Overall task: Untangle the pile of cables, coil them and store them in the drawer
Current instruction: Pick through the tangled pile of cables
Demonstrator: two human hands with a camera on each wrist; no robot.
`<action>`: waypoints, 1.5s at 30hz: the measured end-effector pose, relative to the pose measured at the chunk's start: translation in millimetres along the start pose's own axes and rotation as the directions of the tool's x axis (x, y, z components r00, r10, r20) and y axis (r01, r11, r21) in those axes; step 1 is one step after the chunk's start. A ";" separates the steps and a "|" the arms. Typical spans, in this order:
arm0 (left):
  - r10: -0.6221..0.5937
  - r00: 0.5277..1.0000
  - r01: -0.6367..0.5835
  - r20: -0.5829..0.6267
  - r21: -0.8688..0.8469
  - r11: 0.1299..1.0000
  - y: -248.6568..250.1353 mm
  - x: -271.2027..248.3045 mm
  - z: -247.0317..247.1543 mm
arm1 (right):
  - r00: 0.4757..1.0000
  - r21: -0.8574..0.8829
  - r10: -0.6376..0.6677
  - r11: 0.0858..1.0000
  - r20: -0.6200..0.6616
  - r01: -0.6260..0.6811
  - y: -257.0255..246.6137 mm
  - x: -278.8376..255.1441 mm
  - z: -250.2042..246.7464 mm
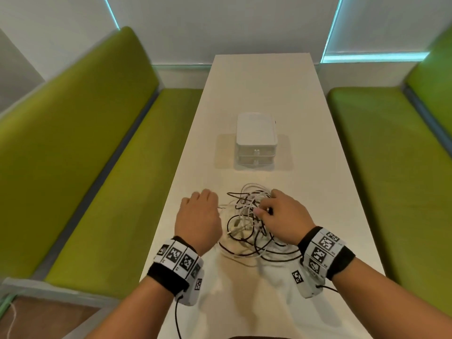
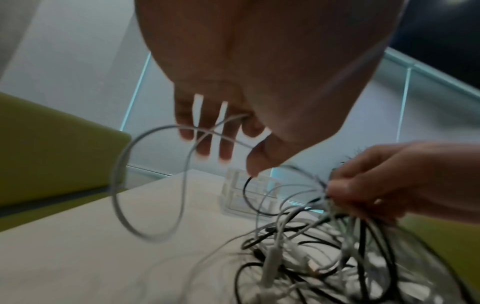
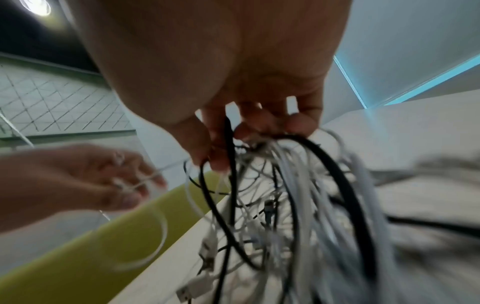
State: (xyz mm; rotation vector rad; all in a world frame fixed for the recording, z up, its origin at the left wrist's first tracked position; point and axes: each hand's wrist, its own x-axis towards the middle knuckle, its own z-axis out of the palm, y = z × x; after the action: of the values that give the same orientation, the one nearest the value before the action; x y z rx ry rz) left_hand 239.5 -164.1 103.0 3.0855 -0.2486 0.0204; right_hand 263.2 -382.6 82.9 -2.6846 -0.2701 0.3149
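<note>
A tangled pile of white and black cables (image 1: 249, 223) lies on the white table (image 1: 318, 182) between my hands. My right hand (image 1: 281, 214) grips a bunch of black and white cables (image 3: 293, 164) at the top of the pile (image 2: 324, 257) and lifts them. My left hand (image 1: 199, 214), just left of the pile, holds a thin white cable (image 2: 153, 185) in its curled fingers; the cable hangs from them in a loop (image 3: 145, 232). A small white drawer unit (image 1: 256, 141) with two closed drawers stands further back on the table.
Green upholstered benches (image 1: 102, 152) (image 1: 391, 155) run along both long sides of the narrow table. A white wall with glowing strips closes the far end. Bare tabletop stretches behind and beside the drawer unit.
</note>
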 end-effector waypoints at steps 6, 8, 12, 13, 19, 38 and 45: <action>0.359 0.928 -0.372 -0.102 -0.204 0.906 36.4 -6.2 9.0 | 0.994 -0.096 -0.099 0.990 0.048 0.104 -6.1 0.9 4.6; 0.258 0.965 -0.258 -0.037 -0.286 0.923 37.3 -4.5 13.9 | 0.993 -0.011 -0.117 0.993 -0.027 0.117 -3.0 0.0 4.4; 0.239 0.968 -0.249 -0.081 -0.470 0.847 30.2 1.6 10.4 | 0.978 0.062 -0.178 0.981 -0.113 0.186 8.7 -4.2 6.9; 0.272 0.954 -0.300 -0.127 -0.449 0.842 29.8 2.8 9.8 | 0.969 0.021 -0.223 0.974 -0.106 0.226 10.6 -5.4 7.4; 0.298 0.950 -0.267 0.094 -0.247 0.932 35.5 12.4 12.8 | 0.948 -0.128 -0.303 0.948 -0.093 0.290 15.1 -5.4 13.4; 0.104 0.989 -0.139 -0.104 -0.434 0.890 -0.5 4.3 -9.8 | 0.991 -0.094 -0.104 0.991 -0.081 0.096 12.6 6.0 -0.4; 0.053 0.998 -0.032 0.043 -0.396 0.918 -8.5 6.6 11.3 | 0.939 0.098 -0.171 0.973 -0.300 0.209 26.2 5.4 2.1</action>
State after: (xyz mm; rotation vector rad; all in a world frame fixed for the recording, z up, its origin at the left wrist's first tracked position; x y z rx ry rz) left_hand 247.5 -157.3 91.4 2.6794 -0.2822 -0.0983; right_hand 271.5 -403.9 68.9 -2.5089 -0.4008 -0.1175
